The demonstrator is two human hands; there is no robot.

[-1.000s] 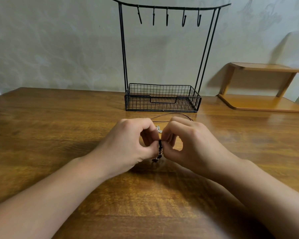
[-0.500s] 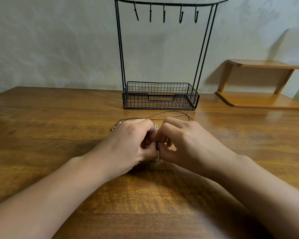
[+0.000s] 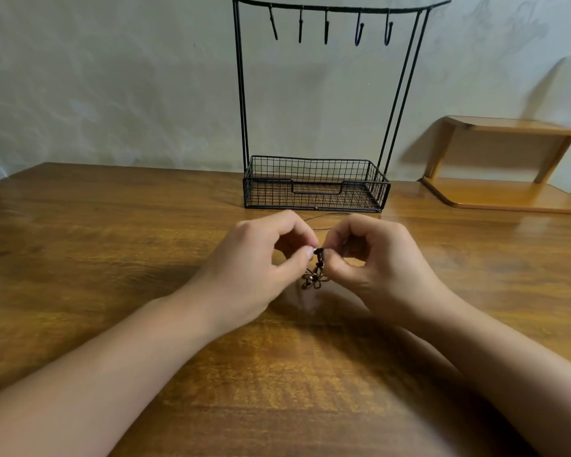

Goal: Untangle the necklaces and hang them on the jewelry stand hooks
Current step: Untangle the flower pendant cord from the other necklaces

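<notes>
Both hands meet over the middle of the wooden table (image 3: 80,258). My left hand (image 3: 261,258) and my right hand (image 3: 376,262) each pinch the tangled necklaces (image 3: 315,272) between thumb and fingertips. A small bronze flower pendant hangs blurred below the pinch. A thin dark cord (image 3: 327,216) trails back from the hands toward the black wire jewelry stand (image 3: 314,183). Its top bar carries several bare hooks (image 3: 325,26). Most of the chains are hidden behind my fingers.
The stand's mesh basket sits against the pale wall behind the hands. A low wooden shelf (image 3: 508,192) stands at the back right corner of the table. Bare tabletop stretches to the left and in front of my forearms.
My hands, pressed together half a second ago, have drawn slightly apart and lifted. The flower pendant now dangles in view between them.
</notes>
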